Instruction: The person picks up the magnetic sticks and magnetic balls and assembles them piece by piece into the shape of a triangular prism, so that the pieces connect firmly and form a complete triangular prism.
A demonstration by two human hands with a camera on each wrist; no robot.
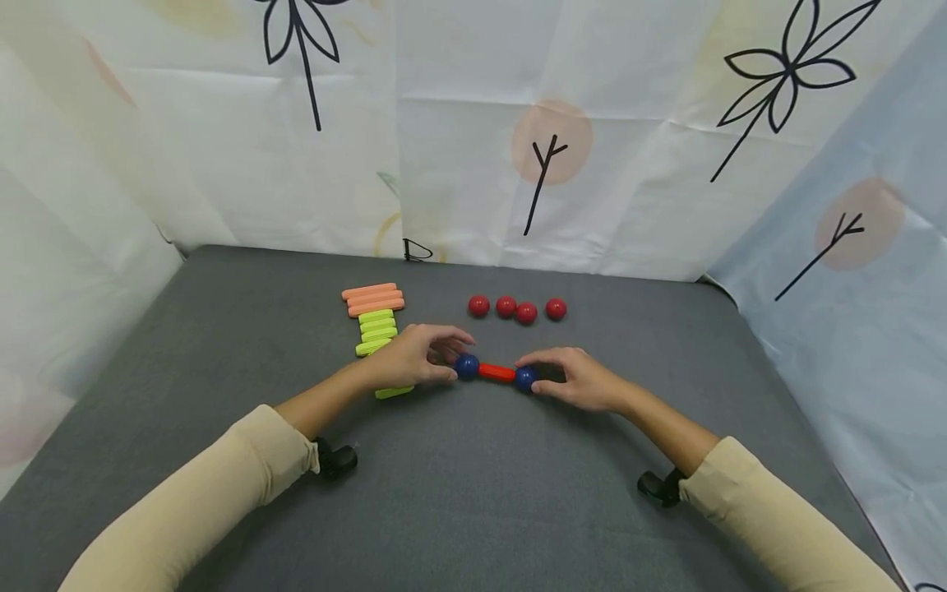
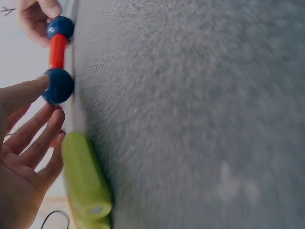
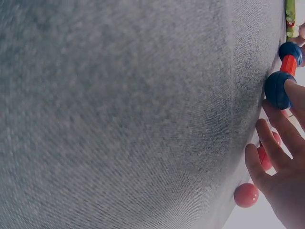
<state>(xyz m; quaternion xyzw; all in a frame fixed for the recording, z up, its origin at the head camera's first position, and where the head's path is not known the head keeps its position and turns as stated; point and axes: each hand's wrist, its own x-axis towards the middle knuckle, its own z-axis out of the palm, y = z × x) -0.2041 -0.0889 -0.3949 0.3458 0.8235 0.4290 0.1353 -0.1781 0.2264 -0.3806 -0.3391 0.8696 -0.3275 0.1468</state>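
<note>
A red rod [image 1: 496,373] joins two blue balls into a short bar lying across the grey cloth. My left hand [image 1: 418,355] holds the left blue ball [image 1: 467,367] between thumb and fingers. At the other end, the right blue ball [image 1: 526,379] is pinched by the thumb and fingers of my right hand [image 1: 580,378]. In the left wrist view, the thumb presses on the near ball [image 2: 58,86], with a lime green rod [image 2: 86,174] just below the fingers. The right wrist view shows the thumb on its ball [image 3: 278,90], the other fingers extended.
Several red balls [image 1: 526,313] sit in a loose row behind the bar. Orange rods [image 1: 376,301] lie side by side at the back left, with several lime green rods [image 1: 378,323] in front, partly hidden by my left hand. A patterned white cloth [image 1: 473,164] hangs behind the table.
</note>
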